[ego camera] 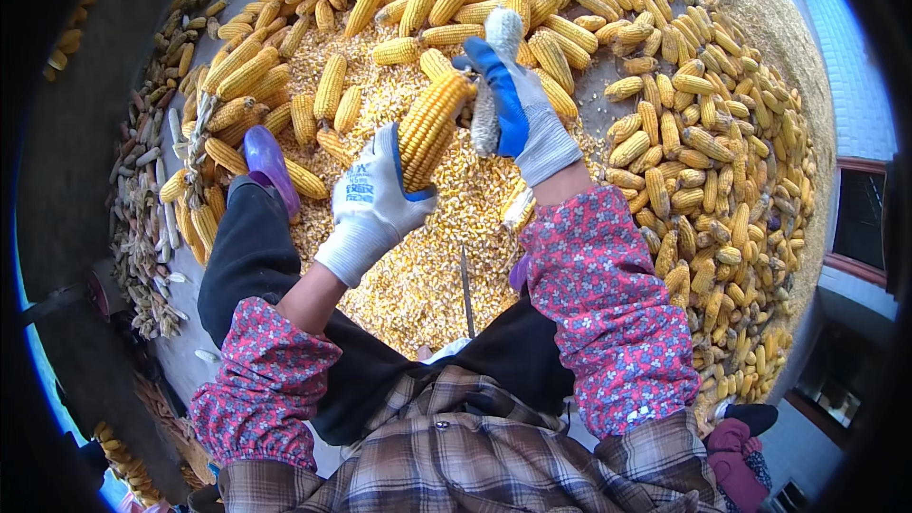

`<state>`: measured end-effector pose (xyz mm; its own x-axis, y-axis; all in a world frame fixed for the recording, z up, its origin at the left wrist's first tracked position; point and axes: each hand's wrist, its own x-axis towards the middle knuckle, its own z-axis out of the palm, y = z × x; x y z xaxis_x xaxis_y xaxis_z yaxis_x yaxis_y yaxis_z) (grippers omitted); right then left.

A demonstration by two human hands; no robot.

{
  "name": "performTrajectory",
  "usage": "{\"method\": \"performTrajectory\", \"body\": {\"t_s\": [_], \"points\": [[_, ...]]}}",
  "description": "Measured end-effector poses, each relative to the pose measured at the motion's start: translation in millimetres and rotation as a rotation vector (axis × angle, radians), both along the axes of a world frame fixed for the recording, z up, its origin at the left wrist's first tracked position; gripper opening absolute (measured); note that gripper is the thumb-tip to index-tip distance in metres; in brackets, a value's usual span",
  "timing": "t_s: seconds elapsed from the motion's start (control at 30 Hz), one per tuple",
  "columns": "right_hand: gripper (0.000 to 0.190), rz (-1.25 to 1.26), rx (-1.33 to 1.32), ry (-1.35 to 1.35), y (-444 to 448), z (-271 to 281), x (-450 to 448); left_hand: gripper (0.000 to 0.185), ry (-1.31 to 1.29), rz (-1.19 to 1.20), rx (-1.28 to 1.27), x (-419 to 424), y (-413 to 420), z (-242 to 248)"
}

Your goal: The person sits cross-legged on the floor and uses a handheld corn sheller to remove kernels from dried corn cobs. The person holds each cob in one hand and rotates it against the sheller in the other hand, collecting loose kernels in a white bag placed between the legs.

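My left hand (374, 196), in a white knit glove with blue coating, grips a yellow ear of corn (433, 130) with full rows of kernels. Its upper end tilts toward my right hand (509, 96), gloved in grey and blue. That hand is closed around a pale, bare corncob (503, 32), whose two ends show above and below the fingers. Ear and cob are close together; whether they touch is unclear. Beneath both hands spreads a heap of loose corn kernels (420, 278). A thin dark metal strip (467, 292) stands out of the kernels between my legs.
Whole corn ears (570, 35) lie around the kernels, with a large pile of ears (705, 149) on the right. Bare cobs (139, 178) are heaped at the left. A purple shoe (271, 164) is on my left foot. Another person (737, 463) is partly visible at lower right.
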<state>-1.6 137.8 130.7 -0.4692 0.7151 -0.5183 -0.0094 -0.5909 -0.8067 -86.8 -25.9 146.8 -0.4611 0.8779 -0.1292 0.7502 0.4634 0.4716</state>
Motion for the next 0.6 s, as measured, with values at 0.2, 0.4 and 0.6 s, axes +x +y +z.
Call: {"method": "performTrajectory", "body": {"t_s": [0.2, 0.4, 0.6], "points": [[0.024, -0.142, 0.208, -0.103, -8, -20, -11, 0.075, -0.497, 0.016, 0.155, -4, -3, -16], [0.034, -0.083, 0.078, -0.012, 1, -8, 6, 0.066, -0.967, 0.157, 0.095, -9, 3, -17], [0.044, 0.062, 0.11, -0.029, -6, -1, 5, 0.077, 0.074, -0.045, 0.038, 0, -6, -15]]}}
